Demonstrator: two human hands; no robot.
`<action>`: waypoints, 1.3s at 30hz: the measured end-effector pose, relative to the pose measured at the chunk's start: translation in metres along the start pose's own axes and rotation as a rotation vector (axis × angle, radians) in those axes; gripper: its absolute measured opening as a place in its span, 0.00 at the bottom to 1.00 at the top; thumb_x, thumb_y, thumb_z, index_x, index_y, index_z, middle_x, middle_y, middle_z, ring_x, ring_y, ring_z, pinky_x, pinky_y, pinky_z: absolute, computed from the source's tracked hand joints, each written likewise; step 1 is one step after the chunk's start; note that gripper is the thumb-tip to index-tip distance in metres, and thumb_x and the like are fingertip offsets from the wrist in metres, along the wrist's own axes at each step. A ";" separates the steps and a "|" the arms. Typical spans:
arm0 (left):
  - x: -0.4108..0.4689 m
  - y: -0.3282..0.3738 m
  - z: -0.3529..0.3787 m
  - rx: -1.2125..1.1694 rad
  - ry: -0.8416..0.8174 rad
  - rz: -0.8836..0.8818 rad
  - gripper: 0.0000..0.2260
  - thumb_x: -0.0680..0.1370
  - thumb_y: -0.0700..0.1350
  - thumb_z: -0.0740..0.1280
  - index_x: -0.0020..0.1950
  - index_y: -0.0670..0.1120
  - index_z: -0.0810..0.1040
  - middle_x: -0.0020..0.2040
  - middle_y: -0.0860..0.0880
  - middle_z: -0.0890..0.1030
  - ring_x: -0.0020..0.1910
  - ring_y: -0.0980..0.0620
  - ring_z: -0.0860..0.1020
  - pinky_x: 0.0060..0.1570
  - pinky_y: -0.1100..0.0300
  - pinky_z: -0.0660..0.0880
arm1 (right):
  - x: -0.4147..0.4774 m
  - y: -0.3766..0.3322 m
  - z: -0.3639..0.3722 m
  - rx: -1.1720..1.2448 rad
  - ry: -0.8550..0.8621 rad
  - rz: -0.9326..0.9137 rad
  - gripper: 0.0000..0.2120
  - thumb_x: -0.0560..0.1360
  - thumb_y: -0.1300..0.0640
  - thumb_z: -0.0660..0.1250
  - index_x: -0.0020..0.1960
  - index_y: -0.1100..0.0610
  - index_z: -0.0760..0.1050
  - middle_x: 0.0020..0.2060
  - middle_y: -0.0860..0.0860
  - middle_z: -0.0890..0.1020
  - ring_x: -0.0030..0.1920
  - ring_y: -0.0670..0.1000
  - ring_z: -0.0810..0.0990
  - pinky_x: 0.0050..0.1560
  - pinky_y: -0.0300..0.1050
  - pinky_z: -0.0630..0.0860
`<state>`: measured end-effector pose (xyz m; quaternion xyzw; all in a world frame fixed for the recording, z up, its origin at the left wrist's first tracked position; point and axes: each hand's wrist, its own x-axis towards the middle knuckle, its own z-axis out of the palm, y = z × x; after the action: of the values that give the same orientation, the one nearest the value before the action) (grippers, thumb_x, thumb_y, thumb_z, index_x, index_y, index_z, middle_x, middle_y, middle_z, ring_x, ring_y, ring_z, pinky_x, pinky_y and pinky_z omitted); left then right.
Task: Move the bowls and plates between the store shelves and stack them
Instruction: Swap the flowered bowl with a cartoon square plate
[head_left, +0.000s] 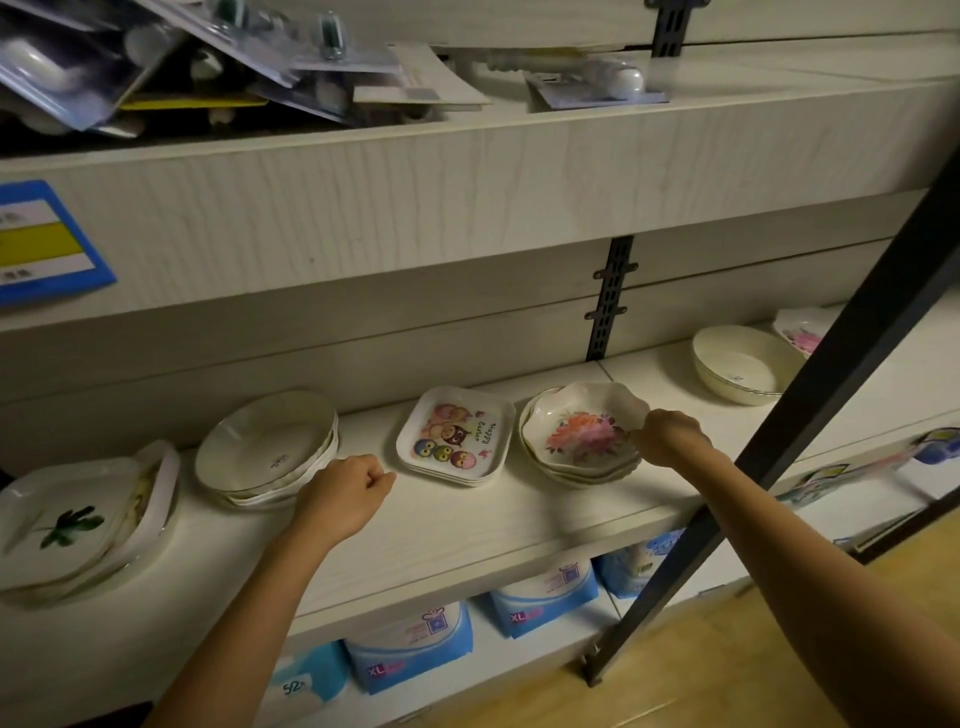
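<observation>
On the white shelf (467, 525) stand several stacks. My right hand (667, 435) pinches the right rim of the top scalloped bowl with a pink flower (576, 431), which sits tilted on its stack. Left of it lies a stack of square owl plates (457, 436). My left hand (343, 491) is a closed fist with nothing in it, resting on the shelf between the owl plates and a stack of plain cream bowls (265, 447). At the far left is a stack of leaf-print plates (67, 519). A deep cream bowl (737, 364) stands at the right.
A dark metal post (810, 431) slants across the right side in front of the shelf. Another flowered dish (802, 332) lies behind it. The upper shelf holds packaged hardware (208, 62). Blue packs (410, 644) fill the bottom shelf above a wooden floor (753, 670).
</observation>
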<state>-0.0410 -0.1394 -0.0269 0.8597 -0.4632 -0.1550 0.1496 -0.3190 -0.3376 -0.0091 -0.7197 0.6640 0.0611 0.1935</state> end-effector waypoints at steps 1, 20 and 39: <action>0.002 0.000 0.002 0.001 -0.002 -0.001 0.13 0.77 0.51 0.61 0.43 0.43 0.78 0.41 0.46 0.82 0.44 0.46 0.78 0.45 0.53 0.75 | -0.001 0.000 0.000 0.022 0.008 -0.010 0.16 0.78 0.55 0.59 0.60 0.65 0.70 0.44 0.56 0.74 0.44 0.55 0.74 0.43 0.44 0.70; 0.083 0.022 0.033 0.237 -0.111 -0.130 0.21 0.80 0.52 0.56 0.65 0.38 0.69 0.64 0.39 0.75 0.62 0.41 0.74 0.58 0.53 0.71 | -0.079 0.033 -0.002 0.237 0.111 -0.183 0.14 0.80 0.54 0.55 0.48 0.61 0.77 0.40 0.54 0.79 0.39 0.50 0.79 0.39 0.37 0.74; 0.075 0.010 0.022 -0.327 -0.216 -0.111 0.16 0.78 0.43 0.56 0.31 0.41 0.69 0.29 0.43 0.70 0.30 0.46 0.69 0.32 0.59 0.63 | -0.094 0.041 0.001 0.234 0.104 -0.144 0.16 0.80 0.55 0.55 0.48 0.63 0.78 0.41 0.57 0.81 0.40 0.53 0.80 0.42 0.43 0.76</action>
<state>-0.0180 -0.2109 -0.0521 0.8264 -0.3974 -0.3276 0.2277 -0.3697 -0.2515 0.0138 -0.7401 0.6225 -0.0682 0.2452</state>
